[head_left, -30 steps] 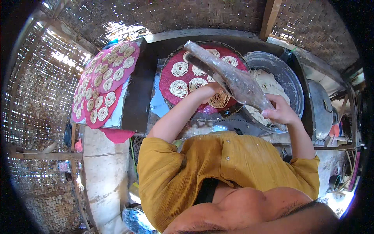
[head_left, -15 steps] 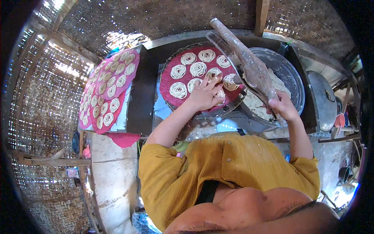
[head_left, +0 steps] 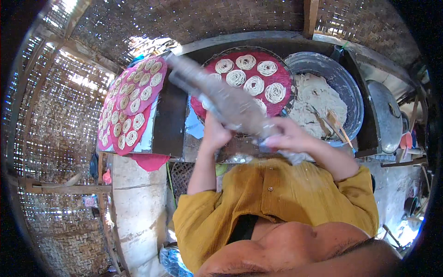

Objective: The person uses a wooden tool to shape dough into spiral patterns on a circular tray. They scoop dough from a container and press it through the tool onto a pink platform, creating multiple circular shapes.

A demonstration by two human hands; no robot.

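A dough-smeared wooden hand press [head_left: 221, 94], blurred by motion, slants over the round tray [head_left: 294, 87]. My right hand [head_left: 290, 135] is closed around its near right end. Just under the press's middle is my left hand [head_left: 216, 131]; the press hides most of its fingers, so I cannot tell whether it grips. A red cloth [head_left: 234, 95] covers the tray. On it lie flat coils of pale noodle strands, such as this noodle coil [head_left: 275, 92]; the press covers some of them.
A grey basin [head_left: 353, 97] of pale dough [head_left: 318, 94] stands at right, with wooden sticks [head_left: 339, 127] in it. Beyond is a large metal pot lid [head_left: 383, 115]. At left, several noodle coils cover pink cloths [head_left: 150, 117]. Woven walls [head_left: 221, 18] enclose the space.
The press has swung left, from above the basin to above the tray. My left hand has left the noodle coils and drawn back under the press. My right hand has moved left with it.
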